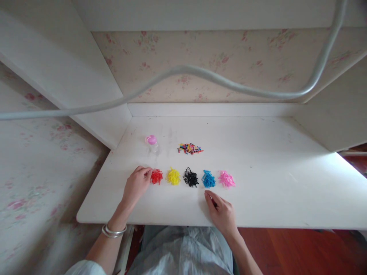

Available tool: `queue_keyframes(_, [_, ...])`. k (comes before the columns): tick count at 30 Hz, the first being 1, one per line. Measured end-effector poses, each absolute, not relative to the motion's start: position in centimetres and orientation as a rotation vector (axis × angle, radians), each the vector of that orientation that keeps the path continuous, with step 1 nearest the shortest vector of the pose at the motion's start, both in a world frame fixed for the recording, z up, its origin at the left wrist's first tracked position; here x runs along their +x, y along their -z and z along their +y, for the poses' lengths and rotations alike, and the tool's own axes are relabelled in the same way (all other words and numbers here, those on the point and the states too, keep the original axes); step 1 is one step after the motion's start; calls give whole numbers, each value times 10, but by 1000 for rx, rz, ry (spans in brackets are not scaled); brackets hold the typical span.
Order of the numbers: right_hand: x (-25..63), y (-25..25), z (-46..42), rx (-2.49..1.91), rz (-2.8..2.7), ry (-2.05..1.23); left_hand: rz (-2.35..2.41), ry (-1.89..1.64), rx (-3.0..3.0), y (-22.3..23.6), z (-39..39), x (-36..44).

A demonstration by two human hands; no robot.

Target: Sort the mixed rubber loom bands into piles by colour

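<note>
Five small heaps of what look like tiny rubber bands lie in a row on the white desk: red (156,176), yellow (173,176), black (190,178), blue (208,179) and pink (226,179). At the left end, my left hand (138,182) has its fingers drawn together, the tips against the red heap's left edge. My right hand (222,212) rests just below the blue heap, fingers curled with thumb and forefinger together. Whatever either hand may be holding is hidden. Behind the row is a mixed, multicoloured pile of small slim pieces (190,148).
A small clear container with a pink lid (151,139) sits toward the back left of the white desk (272,168). Side panels border the desk left and right. A pale cable (200,73) crosses the upper view in front of the flowered wall.
</note>
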State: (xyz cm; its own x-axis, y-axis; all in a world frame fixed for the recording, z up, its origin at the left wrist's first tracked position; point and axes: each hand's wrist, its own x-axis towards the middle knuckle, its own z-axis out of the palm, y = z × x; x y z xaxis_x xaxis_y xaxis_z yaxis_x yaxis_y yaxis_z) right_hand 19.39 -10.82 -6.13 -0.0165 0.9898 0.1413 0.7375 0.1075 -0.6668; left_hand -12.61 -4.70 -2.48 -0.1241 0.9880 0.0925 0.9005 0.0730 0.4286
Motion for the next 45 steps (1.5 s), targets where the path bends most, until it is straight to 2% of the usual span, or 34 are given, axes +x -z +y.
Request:
queue_keyframes(5, [192,55,-108,-1688,-1777,-638,2162,-760,1802,21,-68,-125])
queue_keyframes(11, [193,35,-90,-1759,-1644,-801,2018,-1039,1365,35,-109,-95])
queue_keyframes(18, [196,-1,4,-1940,-1987,-571,1975,-1162,1273,50,-120,-83])
queue_keyframes(20, [194,-2,33,-2125,-2063,-504,1973,-1149,1294,50,-120,-85])
queue_keyframes(25, [184,12,70,-2214,-2095,-495,1989,-1142,1345,53,-122,-87])
queue_keyframes(34, [179,15,71,-2210,-2093,-419,2004,-1143,1403,52,-120,-85])
queue_keyframes(45, [170,-1,8,-2085,-2117,-270,1962,-1150,1437,50,-120,-81])
